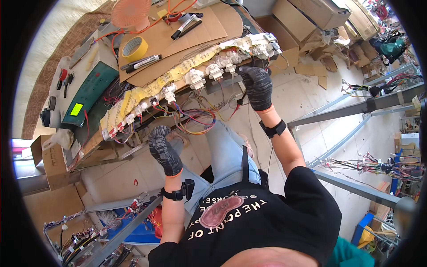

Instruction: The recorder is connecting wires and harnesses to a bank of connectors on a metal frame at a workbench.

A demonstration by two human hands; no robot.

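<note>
My left hand, in a dark grey knit glove, hovers over my lap below the front edge of the bench. Its fingers are curled closed, and whatever may be inside them is hidden. At the right end of the bench my right hand, gloved alike, is raised with bent fingers next to a row of white connectors; its grip is hidden too. A looped bundle of coloured wires hangs from the connectors between my hands. Yellow labelled tape runs along the board behind the connectors.
On the bench lie cardboard, a yellow tape roll, markers and an orange fan. A tester box with a lit green display stands left. Metal frames with wire harnesses stand right; cardboard boxes sit behind.
</note>
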